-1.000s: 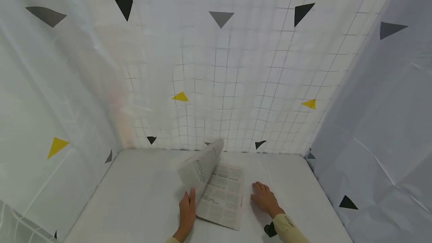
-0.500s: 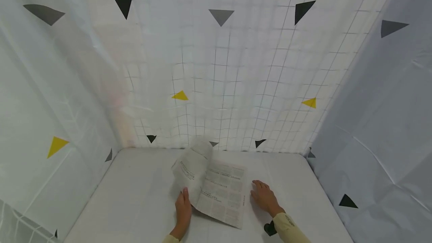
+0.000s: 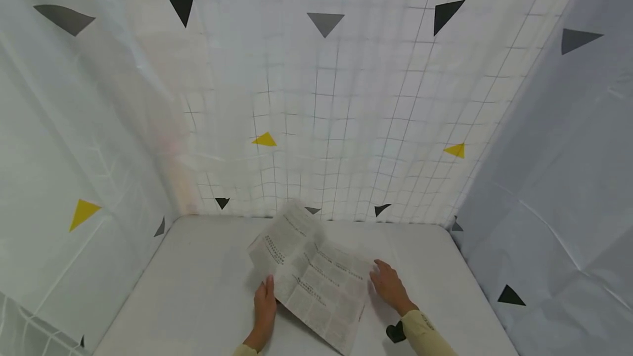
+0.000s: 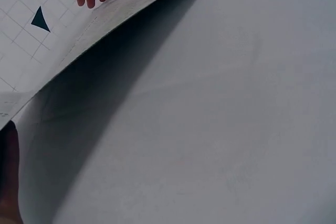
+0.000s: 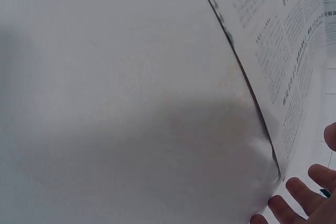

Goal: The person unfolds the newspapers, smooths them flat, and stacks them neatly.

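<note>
An opened newspaper (image 3: 321, 290) with small dark print lies slanted at the front middle of the white table, its left part raised and its near edge lifted. My left hand (image 3: 265, 304) grips its left edge with the thumb on top; the other fingers are hidden beneath. In the left wrist view that hand (image 4: 9, 177) shows only at the lower left, under the paper's raised edge. Palm down, my right hand (image 3: 390, 287) is at the newspaper's right edge. The right wrist view shows its fingers (image 5: 296, 190) spread and loosely bent, fingertips right at the paper's edge.
White sheeting hangs as a back wall (image 3: 326, 98) with a grid and coloured triangles. Side sheets (image 3: 559, 196) border the white table (image 3: 198, 279) left and right. A dark heart-shaped mark (image 3: 395, 333) lies by the right sleeve (image 3: 425, 334).
The left hand has moved slightly left with the newspaper's edge. The folded-up left part has spread open, and the right part has swung toward the right hand, which has barely moved.
</note>
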Demonstrator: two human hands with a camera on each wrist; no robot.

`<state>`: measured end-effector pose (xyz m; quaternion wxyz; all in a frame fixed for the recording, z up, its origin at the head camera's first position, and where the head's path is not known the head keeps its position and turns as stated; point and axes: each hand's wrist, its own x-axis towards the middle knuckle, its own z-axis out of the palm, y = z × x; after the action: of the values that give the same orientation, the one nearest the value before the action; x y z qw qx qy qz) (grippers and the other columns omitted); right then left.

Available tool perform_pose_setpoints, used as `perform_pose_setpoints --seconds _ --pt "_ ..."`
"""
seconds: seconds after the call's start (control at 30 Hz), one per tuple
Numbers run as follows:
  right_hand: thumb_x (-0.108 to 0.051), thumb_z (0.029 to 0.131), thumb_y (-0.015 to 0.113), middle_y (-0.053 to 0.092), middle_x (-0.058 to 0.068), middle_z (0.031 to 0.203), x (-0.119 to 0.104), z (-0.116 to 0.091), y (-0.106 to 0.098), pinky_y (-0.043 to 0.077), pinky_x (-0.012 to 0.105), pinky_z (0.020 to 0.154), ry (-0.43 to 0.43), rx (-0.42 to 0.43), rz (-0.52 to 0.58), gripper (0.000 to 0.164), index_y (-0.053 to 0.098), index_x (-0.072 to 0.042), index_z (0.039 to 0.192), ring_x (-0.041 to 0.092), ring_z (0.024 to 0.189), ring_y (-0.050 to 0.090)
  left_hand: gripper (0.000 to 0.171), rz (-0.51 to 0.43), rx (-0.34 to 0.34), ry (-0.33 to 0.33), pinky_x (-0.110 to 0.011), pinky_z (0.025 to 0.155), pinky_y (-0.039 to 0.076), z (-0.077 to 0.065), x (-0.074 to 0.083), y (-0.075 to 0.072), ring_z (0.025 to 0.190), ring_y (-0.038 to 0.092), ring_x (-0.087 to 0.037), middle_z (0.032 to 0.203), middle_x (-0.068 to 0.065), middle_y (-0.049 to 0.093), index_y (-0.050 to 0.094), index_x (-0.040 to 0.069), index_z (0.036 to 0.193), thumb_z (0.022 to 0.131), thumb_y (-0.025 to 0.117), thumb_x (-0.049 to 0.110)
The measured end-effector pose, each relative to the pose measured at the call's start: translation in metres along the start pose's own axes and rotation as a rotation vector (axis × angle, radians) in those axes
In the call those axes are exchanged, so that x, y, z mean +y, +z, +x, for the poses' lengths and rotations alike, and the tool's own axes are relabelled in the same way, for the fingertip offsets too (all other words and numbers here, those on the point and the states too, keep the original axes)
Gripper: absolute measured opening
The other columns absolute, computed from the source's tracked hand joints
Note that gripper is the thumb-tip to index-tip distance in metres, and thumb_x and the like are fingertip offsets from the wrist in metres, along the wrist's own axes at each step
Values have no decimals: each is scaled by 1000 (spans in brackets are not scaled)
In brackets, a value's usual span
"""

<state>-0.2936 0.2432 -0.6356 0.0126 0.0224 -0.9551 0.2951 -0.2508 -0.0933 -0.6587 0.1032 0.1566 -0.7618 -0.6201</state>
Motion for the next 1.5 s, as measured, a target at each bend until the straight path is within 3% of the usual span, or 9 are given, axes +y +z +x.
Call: perform_pose_setpoints --seconds 0.17,0.33,0.47,0.63,0.9,1.13,1.23,1.37,1.5 --pt "-21 107 48 51 31 149 2 0 1 41 67 109 8 -7 5 49 44 7 148 53 137 47 58 -90 -96 -10 -20 77 50 2 -2 -5 90 59 1 119 -15 71 59 -5 127 111 37 46" --pt "-18 107 48 59 28 141 2 1 2 44 65 106 -27 -1 22 47 45 8 146 51 132 53 68 -204 -192 -78 -21 78 52 2 -1 -10 93 64 -1 124 -10 71 53 -1 140 108 37 57" --pt "-17 108 48 66 25 132 1 3 4 48 61 102 -53 5 55 44 47 8 144 46 123 60 73 -234 -243 -102 -21 81 54 1 3 -13 97 66 -2 127 -4 71 51 5 144 104 36 64" --pt "-16 107 51 68 23 124 -3 8 2 53 55 95 -61 -7 154 43 49 8 143 37 109 67 71 -253 -290 -85 -21 84 54 2 7 -16 99 68 -3 126 -1 71 52 10 143 104 34 66" --pt "-21 105 58 48 25 155 -5 14 -1 40 64 111 -89 -41 229 54 43 0 152 46 139 47 69 -312 -388 -61 -22 90 55 2 10 -16 107 69 -4 132 0 68 47 9 148 105 35 62" --pt "-29 104 61 36 15 166 -10 16 -8 28 69 119 -107 -186 328 65 32 -17 161 44 153 33 69 -341 -414 -79 -23 88 55 6 10 -16 104 69 -5 126 6 70 49 10 147 104 39 63" --pt "-31 104 60 33 17 168 -16 17 -10 26 71 120 -107 -239 349 67 28 -17 162 45 155 30 66 -355 -435 -66 -24 87 55 6 10 -15 102 69 -6 121 7 71 50 8 145 105 40 60" --pt "-28 104 60 46 17 158 -22 22 -8 32 66 119 -99 -196 340 63 33 -12 159 41 146 43 64 -357 -438 -53 -25 84 56 5 11 -14 99 70 -7 117 6 73 51 8 144 106 41 58" --pt "-26 104 61 61 12 138 -20 22 -6 42 57 112 -69 -109 305 50 46 -7 147 29 127 57 65 -295 -356 -44 -24 82 55 5 13 -15 95 69 -6 117 2 73 53 9 144 106 39 60"
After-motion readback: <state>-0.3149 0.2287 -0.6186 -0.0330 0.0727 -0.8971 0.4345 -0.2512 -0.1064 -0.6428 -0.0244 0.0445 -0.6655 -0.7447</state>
